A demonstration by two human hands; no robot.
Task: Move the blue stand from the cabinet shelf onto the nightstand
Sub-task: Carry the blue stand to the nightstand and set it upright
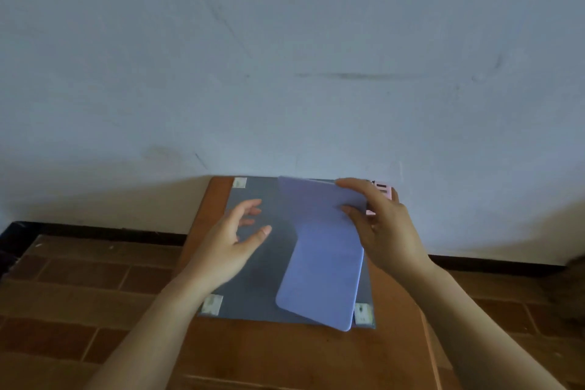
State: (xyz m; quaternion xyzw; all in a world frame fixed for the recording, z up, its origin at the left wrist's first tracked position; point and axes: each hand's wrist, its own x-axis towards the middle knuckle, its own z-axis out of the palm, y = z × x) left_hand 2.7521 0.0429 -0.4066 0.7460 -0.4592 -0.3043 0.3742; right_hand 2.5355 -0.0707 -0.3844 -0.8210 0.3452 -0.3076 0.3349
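The blue stand [319, 250] is a folded, lilac-blue plate with rounded corners. It is over the grey mat [253, 291] that covers the top of the brown wooden nightstand [285, 355]. Its lower flap reaches the mat's near right corner; whether it touches the mat I cannot tell. My right hand [383, 225] grips the stand's raised upper flap at its right edge, thumb on top. My left hand [234, 237] hovers just left of the stand, fingers spread, holding nothing.
A small pink object [381, 188] sits at the nightstand's far right corner, mostly behind my right hand. White tape patches [212, 304] hold the mat's corners. A pale wall rises straight behind the nightstand. Brick-patterned floor [79, 294] lies on both sides.
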